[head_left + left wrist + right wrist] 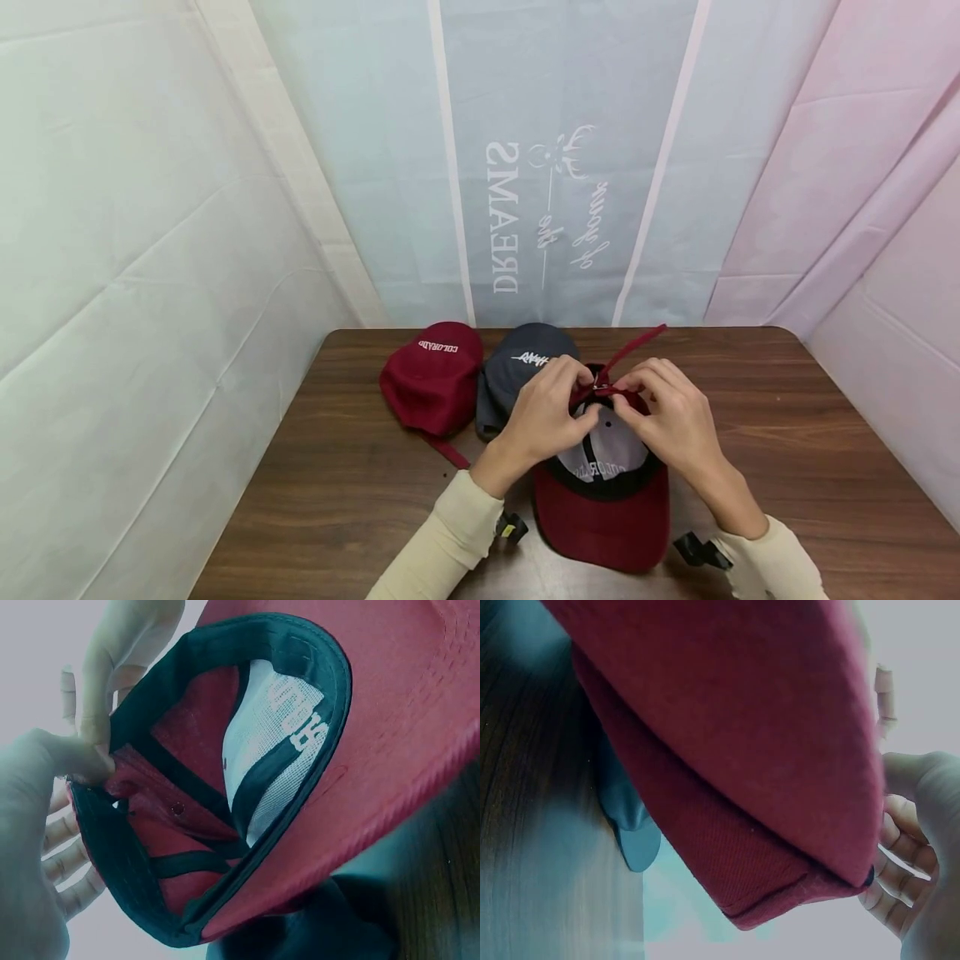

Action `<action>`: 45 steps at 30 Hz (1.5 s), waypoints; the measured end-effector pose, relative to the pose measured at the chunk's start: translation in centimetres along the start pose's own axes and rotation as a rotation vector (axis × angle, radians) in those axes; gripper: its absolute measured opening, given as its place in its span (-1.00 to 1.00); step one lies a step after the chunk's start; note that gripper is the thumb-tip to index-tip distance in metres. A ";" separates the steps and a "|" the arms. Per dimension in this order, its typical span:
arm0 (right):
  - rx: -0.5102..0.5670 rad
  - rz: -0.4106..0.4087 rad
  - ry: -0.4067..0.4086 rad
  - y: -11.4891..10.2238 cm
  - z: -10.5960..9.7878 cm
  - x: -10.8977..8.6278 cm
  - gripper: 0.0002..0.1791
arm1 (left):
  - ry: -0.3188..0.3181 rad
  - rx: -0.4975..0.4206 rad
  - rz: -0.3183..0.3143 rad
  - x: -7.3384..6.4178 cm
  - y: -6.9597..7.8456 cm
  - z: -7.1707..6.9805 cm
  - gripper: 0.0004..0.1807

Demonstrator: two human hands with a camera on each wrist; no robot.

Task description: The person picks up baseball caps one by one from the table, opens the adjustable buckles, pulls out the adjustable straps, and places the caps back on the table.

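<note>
A dark red baseball cap (603,529) is held open side up, its brim towards me. My left hand (551,408) pinches the cap's back strap beside a small metal buckle (602,386). On the buckle's other side, thumb and fingers of my right hand (671,412) pinch the strap as well. Its loose strap end (637,343) sticks up to the right. In the left wrist view, the black sweatband (90,825) and white mesh backing (262,742) show inside. The brim (720,712) hides part of my right hand in the right wrist view.
Left of the held cap, a dark blue-grey cap (521,354) with white lettering lies on the brown wooden table (337,500). Beside it lies another dark red cap (435,383), lettered COLORADO, its strap trailing forward. A printed cloth (551,100) hangs behind the table.
</note>
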State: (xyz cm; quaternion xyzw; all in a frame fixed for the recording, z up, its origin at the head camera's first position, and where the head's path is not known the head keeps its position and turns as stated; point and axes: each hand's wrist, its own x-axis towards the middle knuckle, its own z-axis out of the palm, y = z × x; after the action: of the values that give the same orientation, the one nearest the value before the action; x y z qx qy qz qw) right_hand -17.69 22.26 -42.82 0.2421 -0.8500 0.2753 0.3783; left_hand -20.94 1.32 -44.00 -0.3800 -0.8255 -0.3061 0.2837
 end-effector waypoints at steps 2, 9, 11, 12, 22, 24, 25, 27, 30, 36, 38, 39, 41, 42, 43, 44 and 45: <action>0.002 0.001 0.000 0.1 0.0 0.0 -0.81 | 0.012 -0.002 -0.004 0.0 0.1 0.1 -0.73; -0.009 -0.020 -0.001 0.0 0.3 0.0 -0.76 | 0.096 0.015 0.002 0.3 0.3 0.2 -0.83; -0.025 -0.030 -0.011 -0.1 0.4 0.1 -0.73 | 0.111 0.027 0.005 0.3 0.4 0.2 -0.84; -0.036 -0.037 -0.016 -0.1 0.5 0.1 -0.72 | 0.117 0.030 0.006 0.3 0.4 0.2 -0.84; -0.065 -0.122 0.037 -0.5 1.2 0.2 -0.90 | 0.159 0.065 0.043 0.4 0.3 0.3 -0.82; -0.069 -0.133 0.044 -0.5 1.3 0.3 -0.91 | 0.161 0.059 0.045 0.4 0.3 0.3 -0.82; -0.069 -0.136 0.047 -0.6 1.3 0.2 -0.93 | 0.163 0.058 0.046 0.4 0.3 0.3 -0.81; -0.073 -0.136 0.046 -0.6 1.3 0.2 -0.99 | 0.167 0.054 0.047 0.4 0.3 0.3 -0.80; -0.066 -0.141 0.067 -0.6 1.4 0.2 -0.94 | 0.169 0.044 0.046 0.4 0.3 0.3 -0.80; -0.056 -0.148 0.106 -0.6 1.6 0.3 -0.94 | 0.174 0.024 0.046 0.3 0.3 0.3 -0.78; -0.061 -0.147 0.107 -0.6 1.7 0.3 -0.94 | 0.178 0.020 0.048 0.3 0.3 0.3 -0.77; -0.061 -0.147 0.108 -0.6 1.7 0.3 -0.93 | 0.178 0.017 0.048 0.3 0.3 0.2 -0.77; -0.063 -0.145 0.109 -0.7 1.7 0.3 -0.92 | 0.178 0.012 0.046 0.3 0.3 0.2 -0.77; -0.065 -0.144 0.110 -0.7 1.7 0.3 -0.92 | 0.178 0.010 0.046 0.3 0.3 0.2 -0.76; -0.068 -0.142 0.109 -0.7 1.7 0.3 -0.92 | 0.179 0.007 0.044 0.3 0.3 0.2 -0.76; -0.071 -0.140 0.108 -0.8 1.7 0.3 -0.92 | 0.178 0.006 0.044 0.3 0.4 0.1 -0.76; -0.073 -0.138 0.107 -0.8 1.6 0.3 -0.92 | 0.178 0.005 0.042 0.3 0.4 0.1 -0.76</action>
State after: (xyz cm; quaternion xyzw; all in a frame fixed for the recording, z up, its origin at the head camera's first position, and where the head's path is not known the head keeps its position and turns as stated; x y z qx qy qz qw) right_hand -18.24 20.53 -43.26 0.2713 -0.8193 0.2300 0.4498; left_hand -20.86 1.77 -43.73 -0.3680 -0.7896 -0.3305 0.3631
